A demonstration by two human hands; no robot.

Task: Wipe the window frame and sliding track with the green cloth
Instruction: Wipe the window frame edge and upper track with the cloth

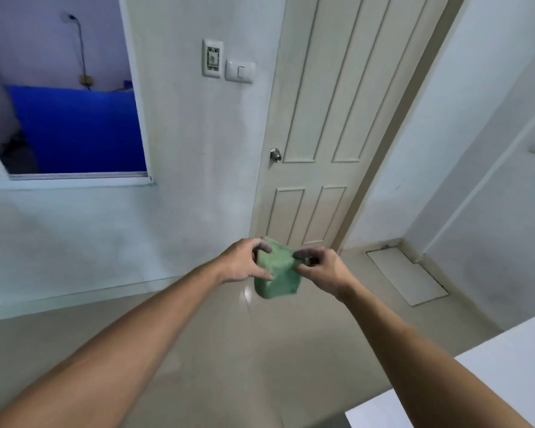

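A folded green cloth [277, 274] hangs in mid-air in front of me, held between both hands. My left hand [244, 262] pinches its left edge with thumb and fingers. My right hand [320, 267] pinches its upper right corner. The window frame [136, 97] is white and stands in the wall at the upper left, well away from the hands. Its sliding track [78, 177] runs along the bottom sill, and the pane is slid open onto a blue-lit space behind.
A cream panelled door [322, 118] with a round knob [275, 154] is shut straight ahead. A wall switch [240, 71] and a panel [212, 58] sit between window and door. A white surface [491, 375] juts in at the lower right. Beige floor tiles lie below.
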